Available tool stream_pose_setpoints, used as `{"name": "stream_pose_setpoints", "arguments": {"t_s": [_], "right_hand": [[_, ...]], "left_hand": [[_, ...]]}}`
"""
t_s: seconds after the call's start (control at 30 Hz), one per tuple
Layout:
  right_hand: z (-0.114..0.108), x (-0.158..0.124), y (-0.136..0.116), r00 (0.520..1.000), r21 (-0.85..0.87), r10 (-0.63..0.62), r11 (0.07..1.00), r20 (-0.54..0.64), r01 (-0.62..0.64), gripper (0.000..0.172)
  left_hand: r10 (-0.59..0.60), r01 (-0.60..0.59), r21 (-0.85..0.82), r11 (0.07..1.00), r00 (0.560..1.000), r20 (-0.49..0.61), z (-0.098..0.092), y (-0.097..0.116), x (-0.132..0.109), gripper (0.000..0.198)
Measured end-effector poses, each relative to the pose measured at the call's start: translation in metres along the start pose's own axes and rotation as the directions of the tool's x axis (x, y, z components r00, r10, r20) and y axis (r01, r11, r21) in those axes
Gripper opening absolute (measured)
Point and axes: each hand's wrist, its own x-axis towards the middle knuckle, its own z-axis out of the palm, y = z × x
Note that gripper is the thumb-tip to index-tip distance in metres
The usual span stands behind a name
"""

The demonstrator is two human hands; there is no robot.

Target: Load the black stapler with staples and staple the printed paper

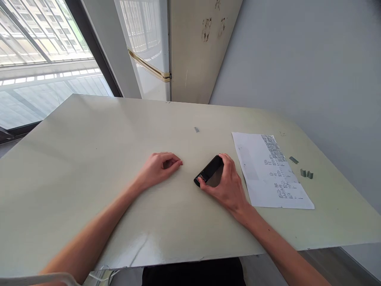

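My right hand is closed around a small black stapler that lies on the pale table, thumb at its near end and fingers over its far end. My left hand rests on the table a little to the left of the stapler, fingers curled loosely inward, with nothing visible in them. A printed sheet of paper lies flat just right of my right hand.
A short strip of staples lies beyond the stapler. More staple strips and a single one lie right of the paper. A fridge stands behind the table, a window at the left, a wall at the right.
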Motion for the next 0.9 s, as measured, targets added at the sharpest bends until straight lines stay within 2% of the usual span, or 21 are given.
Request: {"name": "stream_pose_setpoints", "arguments": {"t_s": [0.13, 0.3, 0.5, 0.67, 0.73, 0.9], "right_hand": [[-0.002, 0.0, -0.002, 0.999, 0.021, 0.015, 1.0, 0.038, -0.015, 0.094], [-0.007, 0.0, -0.005, 0.994, 0.0, 0.004, 1.0, 0.107, -0.004, 0.108], [-0.01, -0.002, -0.003, 0.991, -0.038, -0.024, 0.999, 0.131, 0.029, 0.096], [-0.017, -0.014, -0.002, 0.992, -0.101, -0.01, 0.995, 0.129, 0.023, 0.101], [-0.023, -0.019, -0.001, 0.992, -0.11, 0.014, 0.994, 0.129, 0.001, 0.092], [-0.04, -0.03, 0.01, 0.984, -0.051, 0.005, 0.999, 0.176, 0.004, 0.045]], "left_hand": [[0.023, -0.023, 0.018, 1.0, 1.0, -0.001, 0.001, -0.002, 0.0, 0.033], [0.036, -0.036, 0.027, 0.999, 0.999, 0.0, 0.002, -0.003, 0.001, 0.03], [0.08, -0.081, 0.057, 0.995, 0.997, 0.013, 0.004, -0.005, 0.002, 0.028], [0.126, -0.128, 0.081, 0.988, 0.992, 0.024, 0.005, -0.004, 0.001, 0.028], [0.13, -0.132, 0.082, 0.988, 0.991, 0.023, 0.005, -0.004, 0.001, 0.028], [0.131, -0.133, 0.089, 0.987, 0.991, 0.02, 0.005, -0.004, 0.001, 0.028]]}}
